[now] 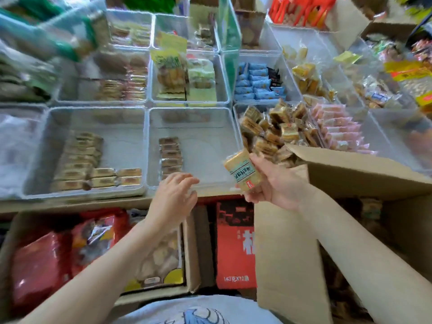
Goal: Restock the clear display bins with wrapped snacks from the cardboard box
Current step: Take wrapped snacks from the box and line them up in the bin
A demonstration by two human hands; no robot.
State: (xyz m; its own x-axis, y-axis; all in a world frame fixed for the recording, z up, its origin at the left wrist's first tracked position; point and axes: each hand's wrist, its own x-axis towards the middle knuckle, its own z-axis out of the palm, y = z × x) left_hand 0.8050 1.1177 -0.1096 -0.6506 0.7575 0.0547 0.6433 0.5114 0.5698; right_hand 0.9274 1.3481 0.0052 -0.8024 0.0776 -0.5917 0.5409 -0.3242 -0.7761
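Wrapped snacks, tan rectangular bars in clear film with blue print [243, 171], sit in the right hand [273, 185], whose fingers and thumb curl round the stack above the near right corner of the middle clear plastic display bin [153, 146]; how many bars are in the stack cannot be told. The left hand [174, 195] reaches over that bin's near rim with fingers relaxed and spread, holding nothing, its tips just beside a single column of brown wrapped bars [170, 155], about six, stood along the bin's left side. The right two-thirds of that bin's floor is bare. The neighbouring clear bin on the left [37, 160] holds one long row of tan bars plus four lying flat at its near end. To the right, a clear bin heaped with loose brown wrapped cakes [273, 129] touches the raised flap of the open brown cardboard box [350, 169], which stands by the right forearm. Beyond lie a bin of blue packets [254, 83] and a row of pink packets [339, 127]. Below the surface edge, a second open carton [191, 253] holds red bags, beside a red printed pack [233, 244].
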